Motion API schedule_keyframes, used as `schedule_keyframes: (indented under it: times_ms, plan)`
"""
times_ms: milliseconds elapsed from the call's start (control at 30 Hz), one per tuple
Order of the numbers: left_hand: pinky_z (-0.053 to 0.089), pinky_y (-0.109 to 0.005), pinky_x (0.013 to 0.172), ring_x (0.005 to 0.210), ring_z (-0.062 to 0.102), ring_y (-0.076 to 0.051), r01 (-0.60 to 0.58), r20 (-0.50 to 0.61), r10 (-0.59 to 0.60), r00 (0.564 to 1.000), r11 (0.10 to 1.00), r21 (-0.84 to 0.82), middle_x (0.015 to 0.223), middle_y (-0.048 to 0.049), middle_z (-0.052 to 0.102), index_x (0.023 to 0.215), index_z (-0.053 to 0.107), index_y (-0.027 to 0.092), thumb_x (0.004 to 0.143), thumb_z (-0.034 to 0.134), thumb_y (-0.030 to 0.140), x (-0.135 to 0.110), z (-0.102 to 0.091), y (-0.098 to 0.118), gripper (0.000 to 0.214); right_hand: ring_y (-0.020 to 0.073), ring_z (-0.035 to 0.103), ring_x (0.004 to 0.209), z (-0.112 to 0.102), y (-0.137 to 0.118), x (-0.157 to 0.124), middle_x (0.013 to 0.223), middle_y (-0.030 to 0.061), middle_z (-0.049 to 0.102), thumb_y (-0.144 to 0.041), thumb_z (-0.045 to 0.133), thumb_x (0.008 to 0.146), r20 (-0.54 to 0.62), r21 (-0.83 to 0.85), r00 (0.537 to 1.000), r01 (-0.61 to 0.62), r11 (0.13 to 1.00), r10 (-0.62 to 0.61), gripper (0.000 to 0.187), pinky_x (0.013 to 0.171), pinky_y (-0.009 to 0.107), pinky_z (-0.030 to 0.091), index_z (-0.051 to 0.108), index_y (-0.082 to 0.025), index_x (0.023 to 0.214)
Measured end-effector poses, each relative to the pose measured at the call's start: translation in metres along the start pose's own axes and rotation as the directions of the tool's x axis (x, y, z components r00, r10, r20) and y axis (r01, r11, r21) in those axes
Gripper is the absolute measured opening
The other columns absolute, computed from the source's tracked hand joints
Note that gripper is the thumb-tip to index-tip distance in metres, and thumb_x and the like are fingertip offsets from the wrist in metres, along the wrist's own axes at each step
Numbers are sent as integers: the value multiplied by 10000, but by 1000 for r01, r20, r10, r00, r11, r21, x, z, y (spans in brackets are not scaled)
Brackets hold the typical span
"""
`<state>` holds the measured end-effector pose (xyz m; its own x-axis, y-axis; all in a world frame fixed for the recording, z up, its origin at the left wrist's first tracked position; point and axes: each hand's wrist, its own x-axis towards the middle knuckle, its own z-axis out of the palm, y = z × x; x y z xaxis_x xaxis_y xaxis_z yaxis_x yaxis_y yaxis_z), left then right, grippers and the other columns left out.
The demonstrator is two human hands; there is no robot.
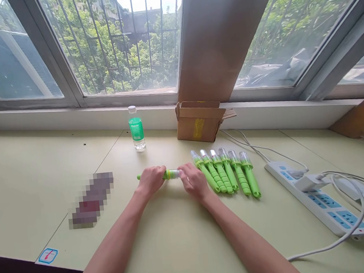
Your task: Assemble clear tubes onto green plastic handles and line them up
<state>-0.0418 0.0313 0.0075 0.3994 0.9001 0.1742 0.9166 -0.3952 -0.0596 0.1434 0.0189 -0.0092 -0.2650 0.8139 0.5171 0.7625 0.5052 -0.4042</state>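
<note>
A green stick with a clear cap (170, 174) lies sideways over the pale green table (178, 234), held at both ends. My left hand (151, 180) is wrapped round its green handle. My right hand (193, 181) is closed on the clear cap end. Just right of my right hand, several matching green sticks (226, 173) lie side by side in a row, clear caps pointing away from me.
A water bottle with a green label (136, 128) stands near the windowsill. An open cardboard box (200, 121) sits behind the sticks, with a cardboard sheet leaning on the window. A white power strip (321, 203) with plugs and cables lies at the right.
</note>
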Motion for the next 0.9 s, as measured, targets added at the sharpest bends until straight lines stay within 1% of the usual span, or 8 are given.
schedule_keyframes:
  times_ms: [33, 100, 200, 333, 433, 533, 700, 900]
  plan:
    - [360, -269, 537, 635, 616, -205, 13, 4, -13, 1000, 1000, -1, 752, -73, 648, 813, 559, 168, 755, 433, 81, 0, -1, 0, 164, 221, 547, 868, -1, 0, 0, 968, 88, 608, -209, 403, 853, -10, -32, 998, 66, 997, -67, 231, 729, 309, 407, 592, -189, 985]
    - [357, -270, 534, 618, 614, -205, 34, 14, -34, 999, 999, -9, 732, -73, 647, 807, 561, 167, 762, 436, 100, 0, -2, 0, 148, 252, 498, 990, -2, -2, -1, 1092, 109, 578, -139, 468, 767, 18, -105, 983, 181, 978, -180, 365, 814, 338, 388, 557, -164, 1120]
    - [354, -270, 534, 614, 615, -207, 38, 35, -38, 999, 999, -20, 712, -70, 645, 789, 562, 167, 757, 435, 105, -1, -2, 0, 146, 261, 474, 979, 0, -5, -1, 1089, 109, 578, -90, 500, 714, 105, -227, 963, 268, 936, -250, 501, 820, 356, 355, 510, -156, 1211]
    - [354, -271, 530, 615, 616, -211, 15, 48, -14, 999, 1000, -16, 719, -66, 649, 797, 566, 168, 728, 418, 63, -1, -2, 5, 195, 228, 474, 836, 6, -6, 0, 891, 86, 598, -110, 491, 781, 157, -390, 969, 236, 890, -189, 324, 734, 326, 318, 570, -169, 1090]
    - [352, -268, 526, 618, 618, -211, -8, 39, 8, 999, 1000, -14, 726, -64, 652, 808, 564, 168, 722, 416, 56, -2, -3, 9, 205, 206, 463, 775, 5, -7, 1, 828, 74, 591, -113, 475, 814, 155, -475, 975, 216, 853, -161, 214, 653, 304, 275, 589, -168, 986]
    - [343, -263, 515, 598, 613, -207, -5, 30, 5, 1000, 1000, -13, 700, -60, 644, 793, 557, 167, 718, 423, 60, -3, -5, 11, 186, 194, 453, 734, 0, -10, 2, 790, 67, 592, -100, 443, 840, 151, -528, 972, 234, 817, -181, 185, 606, 304, 225, 592, -170, 925]
    - [337, -264, 498, 578, 606, -209, -29, 20, 29, 999, 1000, -5, 669, -50, 630, 760, 533, 167, 709, 425, 54, -5, -9, 13, 165, 178, 447, 679, -5, -15, 3, 735, 69, 604, -105, 452, 821, 157, -548, 971, 237, 802, -180, 152, 582, 309, 176, 589, -171, 813]
    - [363, -267, 519, 624, 615, -212, -109, -15, 110, 994, 993, 42, 696, -58, 629, 776, 518, 156, 720, 392, 4, -7, -19, 13, 205, 168, 476, 628, -8, -21, 1, 700, 52, 625, -154, 467, 768, 138, -525, 986, 154, 837, -94, 130, 558, 308, 137, 589, -191, 793]
